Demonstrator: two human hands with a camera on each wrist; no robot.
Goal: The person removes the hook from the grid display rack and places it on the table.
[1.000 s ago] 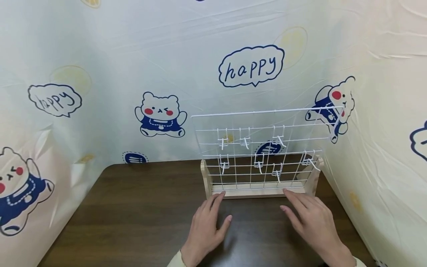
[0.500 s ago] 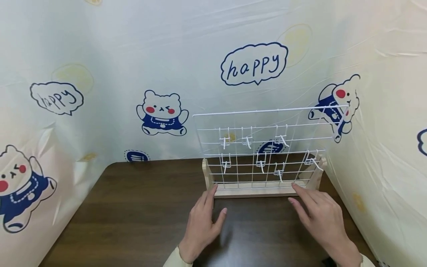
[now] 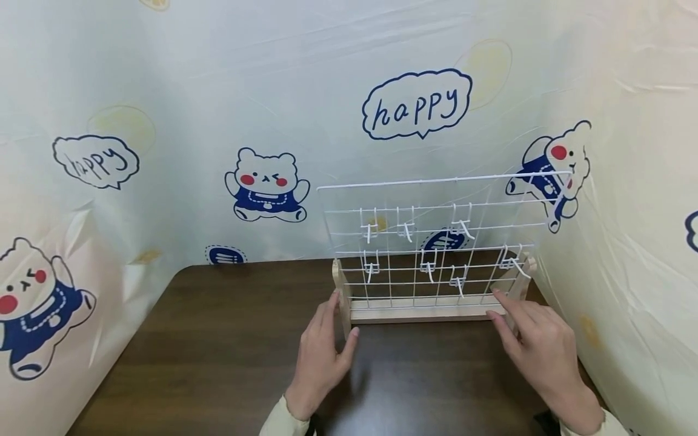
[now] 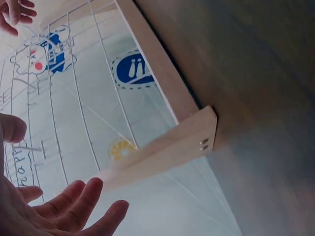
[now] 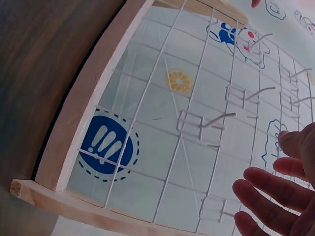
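Observation:
A display rack with a white wire grid [image 3: 413,234] stands upright in a pale wooden base [image 3: 422,311]. Several white hooks [image 3: 428,266] hang on its wires. My left hand [image 3: 322,354] is at the rack's left wooden side piece [image 3: 342,293], fingers slightly bent and thumb spread in front. In the left wrist view, those fingers [image 4: 91,196] lie close by the wooden upright [image 4: 192,130]. In front of the grid's lower right corner is my right hand [image 3: 540,345], index finger extended and overlapping the lower wires. The right wrist view shows its fingers [image 5: 266,184] loosely spread, holding nothing.
The rack stands on a dark brown wooden table [image 3: 229,339], towards its back right. A pale printed cloth [image 3: 185,91] hangs behind and along both sides, near the rack's right end.
Both hands have moved apart along the rack, the left one leftward to the side piece, the right one rightward to the far corner. The rack has stayed in place while the view shifted slightly.

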